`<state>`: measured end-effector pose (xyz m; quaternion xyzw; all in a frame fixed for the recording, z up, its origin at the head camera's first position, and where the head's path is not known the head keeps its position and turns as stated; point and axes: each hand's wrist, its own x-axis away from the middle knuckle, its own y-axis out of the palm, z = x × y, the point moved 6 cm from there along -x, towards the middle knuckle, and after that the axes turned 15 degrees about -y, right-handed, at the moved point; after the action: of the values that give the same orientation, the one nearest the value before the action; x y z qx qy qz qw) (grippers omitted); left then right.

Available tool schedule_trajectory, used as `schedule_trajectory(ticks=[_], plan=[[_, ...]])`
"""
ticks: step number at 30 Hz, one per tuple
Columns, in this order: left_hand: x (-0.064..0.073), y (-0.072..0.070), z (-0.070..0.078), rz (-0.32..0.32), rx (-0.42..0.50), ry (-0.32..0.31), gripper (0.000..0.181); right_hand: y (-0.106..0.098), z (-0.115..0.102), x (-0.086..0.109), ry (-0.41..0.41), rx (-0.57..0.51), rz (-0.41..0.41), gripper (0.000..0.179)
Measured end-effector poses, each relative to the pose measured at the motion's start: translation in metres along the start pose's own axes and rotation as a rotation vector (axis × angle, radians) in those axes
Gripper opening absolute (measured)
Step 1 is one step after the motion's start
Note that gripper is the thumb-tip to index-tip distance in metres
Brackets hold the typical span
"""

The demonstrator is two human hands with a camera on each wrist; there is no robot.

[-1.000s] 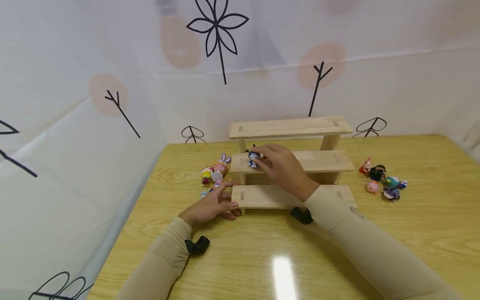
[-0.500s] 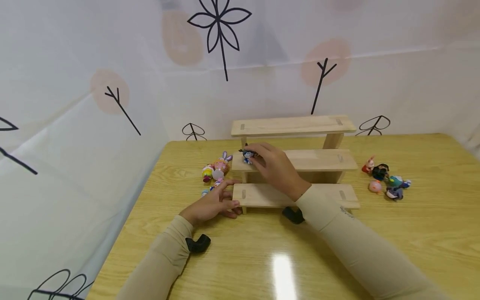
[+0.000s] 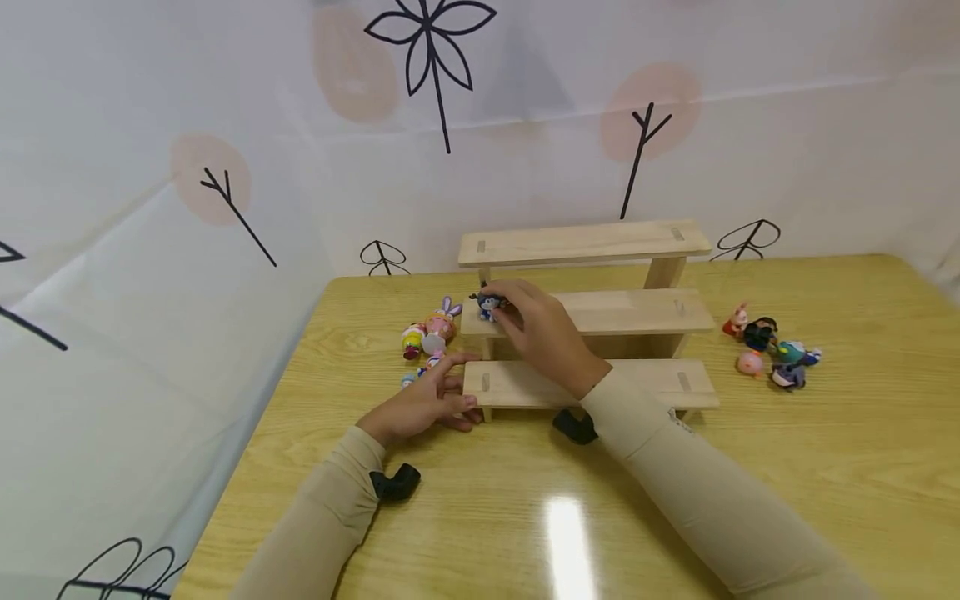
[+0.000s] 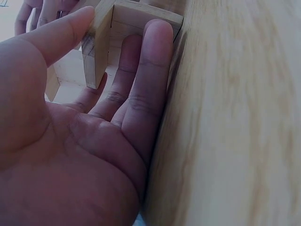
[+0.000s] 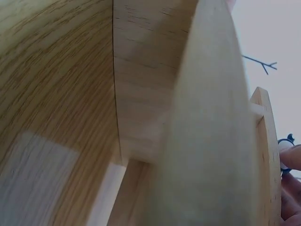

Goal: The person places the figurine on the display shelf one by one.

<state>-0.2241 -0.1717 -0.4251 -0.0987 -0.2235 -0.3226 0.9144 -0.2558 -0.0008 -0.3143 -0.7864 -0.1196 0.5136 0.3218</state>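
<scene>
Our right hand [image 3: 546, 335] pinches a blue-and-white figurine [image 3: 487, 308]; our spread left hand [image 3: 420, 407] touches the tiered pale-wood shelf's [image 3: 615, 312] left end.

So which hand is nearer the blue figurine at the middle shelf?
The right hand: it pinches the figurine. The left hand is lower, at the left end of the bottom shelf.

Left hand [image 3: 418, 406] extends fingers at left edge of lower shelf [image 3: 517, 385]; right hand [image 3: 546, 333] pinches near left edge of middle shelf [image 3: 630, 310]
</scene>
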Motion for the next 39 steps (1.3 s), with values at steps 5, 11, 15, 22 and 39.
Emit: schedule_trajectory(ticks=[5,11,15,22,39], plan=[[-0.001,0.001,0.0,-0.006,-0.004,-0.001,0.066,-0.001,0.0,0.002,0.026,-0.018,0.001,0.029],[0.0,0.0,-0.001,0.006,-0.002,0.006,0.064,0.0,0.002,0.003,0.019,-0.05,0.005,0.031],[-0.001,0.001,-0.003,-0.001,-0.008,0.006,0.065,0.0,0.001,0.005,0.015,-0.064,0.002,0.038],[0.0,0.002,-0.001,0.0,-0.001,0.006,0.066,-0.013,-0.005,0.011,-0.018,-0.041,0.071,0.036],[-0.002,0.003,0.0,0.017,-0.024,-0.007,0.067,-0.072,-0.015,0.064,-0.108,0.068,0.097,0.032]])
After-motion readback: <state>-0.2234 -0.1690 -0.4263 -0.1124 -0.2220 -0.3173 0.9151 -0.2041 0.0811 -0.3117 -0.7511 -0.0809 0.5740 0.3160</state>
